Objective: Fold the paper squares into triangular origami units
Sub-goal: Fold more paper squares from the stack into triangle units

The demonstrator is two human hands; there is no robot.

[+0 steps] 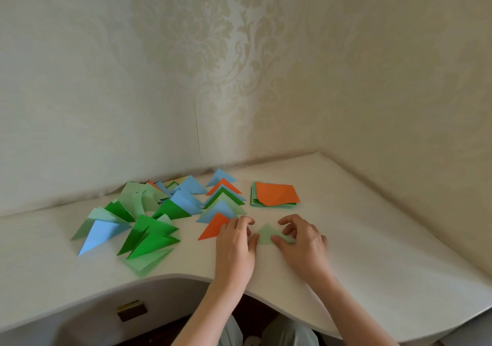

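A pale green paper triangle [266, 235] lies flat on the white table between my hands. My left hand [235, 241] presses its left corner with the thumb, and my right hand [300, 239] pinches and presses its right corner. Behind my hands sits a stack of unfolded paper squares [275, 195] with an orange sheet on top. A row of folded triangles [222, 199] in blue, orange and green runs back from my left hand. The nearest orange triangle [213, 228] is partly hidden under my left fingers.
Several more folded triangles [141, 217] in green, pale green and blue lie scattered over the left of the table [372, 239]. Patterned walls meet in a corner close behind. The table's front edge curves inward near my forearms, with a drawer pull [131, 309] below.
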